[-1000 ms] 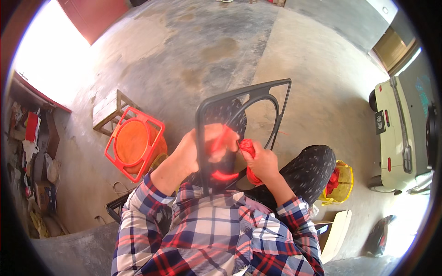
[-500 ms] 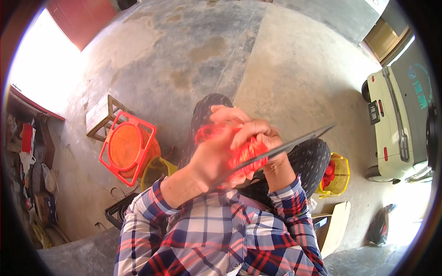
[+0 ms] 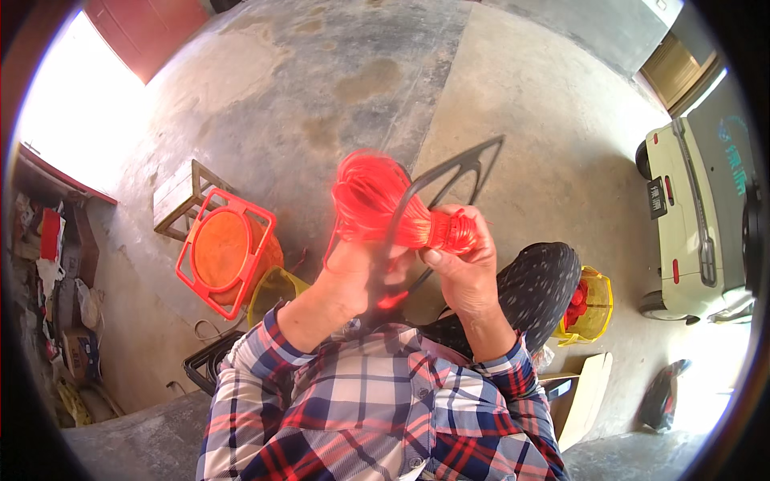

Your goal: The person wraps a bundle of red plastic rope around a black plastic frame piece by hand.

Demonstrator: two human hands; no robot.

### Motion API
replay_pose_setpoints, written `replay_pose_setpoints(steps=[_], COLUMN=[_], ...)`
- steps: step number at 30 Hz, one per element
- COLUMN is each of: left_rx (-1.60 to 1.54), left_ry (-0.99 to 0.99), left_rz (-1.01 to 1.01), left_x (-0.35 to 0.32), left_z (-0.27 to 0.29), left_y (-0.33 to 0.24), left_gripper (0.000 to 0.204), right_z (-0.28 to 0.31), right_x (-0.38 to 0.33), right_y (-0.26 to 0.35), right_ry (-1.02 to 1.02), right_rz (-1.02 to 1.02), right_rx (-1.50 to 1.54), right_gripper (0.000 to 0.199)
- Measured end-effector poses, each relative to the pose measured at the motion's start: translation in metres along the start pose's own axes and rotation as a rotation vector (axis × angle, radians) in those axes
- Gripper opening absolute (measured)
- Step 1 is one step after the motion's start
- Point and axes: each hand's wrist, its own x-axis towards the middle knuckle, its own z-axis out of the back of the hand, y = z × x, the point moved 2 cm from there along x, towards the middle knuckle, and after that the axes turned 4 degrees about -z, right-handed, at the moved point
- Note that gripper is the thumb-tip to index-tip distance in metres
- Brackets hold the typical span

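A glossy bundle of red string [image 3: 377,200] is between my two hands, in front of my chest. Its full looped end points up and to the left, and its tightly wrapped end lies to the right. My right hand [image 3: 469,268] is closed on the wrapped end, thumb on the near side. My left hand [image 3: 349,276] is closed around the lower left part of the bundle; most of its fingers are hidden. A black open frame [image 3: 457,164] of thin bars crosses in front of the bundle and rises to the upper right. What holds this frame cannot be made out.
An orange reel in a red frame [image 3: 263,216] stands at left beside a wooden stool [image 3: 180,196] and a yellow basket [image 3: 261,301]. Another yellow basket [image 3: 597,317] with red bundles is right of my knee. A pale vehicle [image 3: 678,216] stands far right; clutter [image 3: 72,280] lines the left wall.
My hands have moved apart, and the bundle now shows its looped end up and left. My right hand has shifted to its wrapped end. The black frame has swung to a steeper angle.
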Motion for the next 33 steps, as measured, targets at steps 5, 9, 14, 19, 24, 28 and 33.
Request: replay_pose_setpoints(steps=[5, 9, 14, 19, 24, 28, 33], left_rx=[-0.134, -0.120, -0.098, -0.020, 0.069, 0.148, -0.028], left_ry=[0.065, 0.054, -0.010, 0.053, 0.087, -0.028, 0.048], left_rz=[-0.054, -0.164, -0.212, -0.141, -0.080, -0.223, -0.015], left_x=[-0.001, -0.003, -0.002, -0.003, -0.010, -0.013, -0.018], left_z=[0.014, 0.037, 0.054, 0.066, 0.051, 0.030, 0.012], left_y=[-0.008, -0.023, -0.033, -0.043, -0.042, -0.038, -0.017], left_gripper=[0.038, 0.039, 0.020, 0.034, 0.043, 0.038, 0.033], right_z=[0.025, 0.081, 0.129, 0.153, 0.096, 0.087, 0.027], right_x=[0.017, 0.017, 0.001, -0.006, -0.006, 0.002, 0.036], right_y=[0.037, 0.059, 0.014, -0.051, -0.052, -0.053, -0.015], right_ry=[-0.083, -0.101, 0.401, -0.297, -0.199, -0.166, -0.081], right_rz=[0.325, 0.259, -0.134, -0.101, -0.279, 0.049, -0.102], right_rx=[0.220, 0.440, 0.597, -0.812, -1.815, -1.429, -0.368], right_gripper=[0.041, 0.043, 0.039, 0.040, 0.043, 0.043, 0.048])
